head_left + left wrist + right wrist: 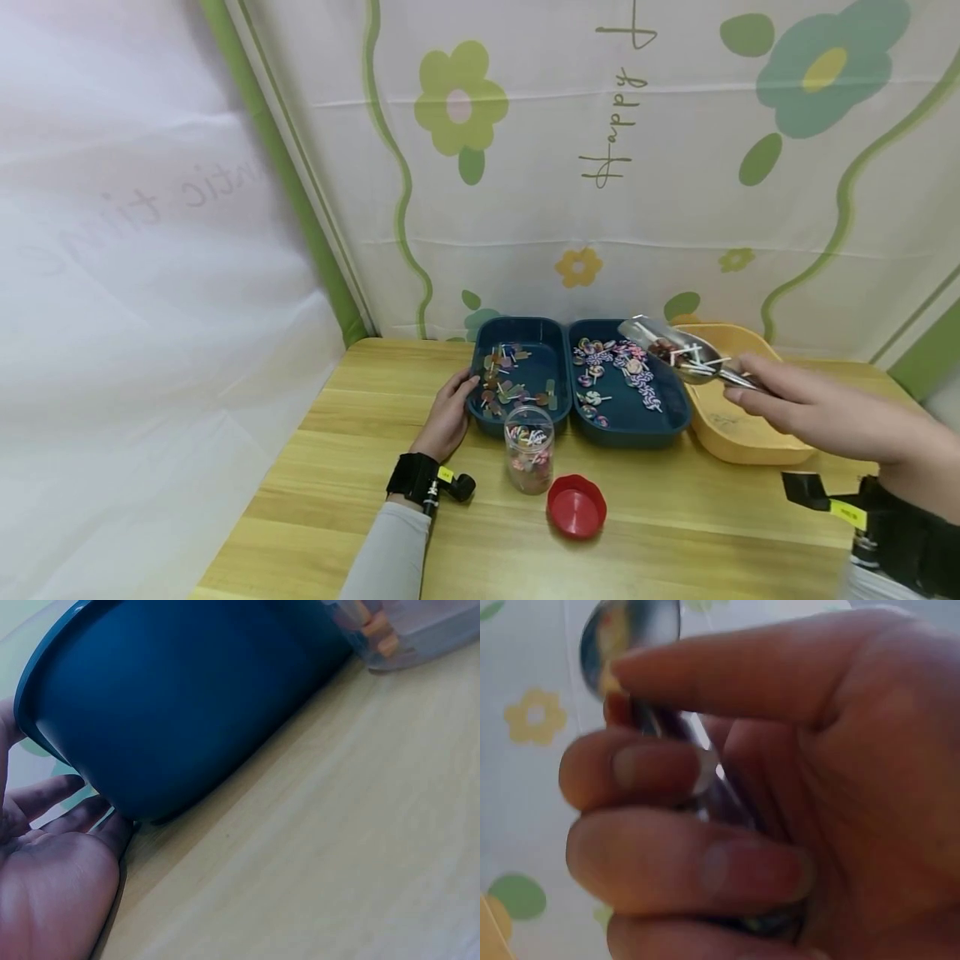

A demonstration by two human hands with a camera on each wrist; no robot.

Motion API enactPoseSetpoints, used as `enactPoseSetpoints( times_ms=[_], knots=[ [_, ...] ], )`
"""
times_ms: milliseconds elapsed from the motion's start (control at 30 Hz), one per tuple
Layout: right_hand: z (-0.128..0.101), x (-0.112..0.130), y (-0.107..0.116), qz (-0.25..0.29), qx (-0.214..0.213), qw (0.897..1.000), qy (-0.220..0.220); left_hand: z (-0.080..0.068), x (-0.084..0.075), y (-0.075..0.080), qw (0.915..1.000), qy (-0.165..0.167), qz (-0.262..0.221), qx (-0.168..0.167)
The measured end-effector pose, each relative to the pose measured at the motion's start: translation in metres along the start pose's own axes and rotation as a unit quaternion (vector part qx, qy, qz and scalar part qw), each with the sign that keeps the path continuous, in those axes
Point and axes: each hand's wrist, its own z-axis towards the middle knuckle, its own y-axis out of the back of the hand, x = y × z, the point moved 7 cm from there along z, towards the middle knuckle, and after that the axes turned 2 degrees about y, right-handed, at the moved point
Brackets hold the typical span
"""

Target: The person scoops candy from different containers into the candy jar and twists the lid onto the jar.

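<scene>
My right hand [810, 404] grips the handle of a metal scoop [705, 375], raised above the yellow bin. Small lollipops [686, 354] with white sticks and reddish-brown heads lie in the scoop. In the right wrist view my fingers [645, 862] curl round the handle, and the forefinger stretches along it. My left hand [448, 417] rests against the left side of a dark blue bin [543, 335], its fingers loosely extended in the left wrist view. Right in front stands a clear jar [529, 471], uncapped, partly filled with colourful lollipops.
A red lid [577, 507] lies beside the jar on the wooden table [675, 533]. Beside the left bin stands a second blue bin [633, 436] with swirled lollipops [637, 379], then the yellow bin [757, 450]. A printed curtain [525, 208] hangs behind them.
</scene>
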Motion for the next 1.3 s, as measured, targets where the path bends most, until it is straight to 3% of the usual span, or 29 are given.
enactPoseSetpoints(
  times_ms=[400, 500, 767, 1300],
  knots=[
    [0.014, 0.041, -0.026, -0.062, 0.025, 0.996, 0.052, 0.001, 0.001, -0.003, 1.0, -0.005, 0.005, 0.0],
    [0.019, 0.049, -0.036, -0.055, 0.052, 0.995, 0.057, 0.001, 0.001, -0.003, 1.0, -0.007, 0.003, 0.0],
    [0.033, 0.073, -0.051, -0.002, 0.092, 0.987, 0.132, 0.002, 0.001, -0.003, 0.9999, -0.008, 0.004, 0.008],
    [0.037, 0.068, -0.057, -0.017, 0.115, 0.988, 0.098, 0.001, 0.002, 0.001, 1.0, -0.003, 0.004, 0.003]
  ],
)
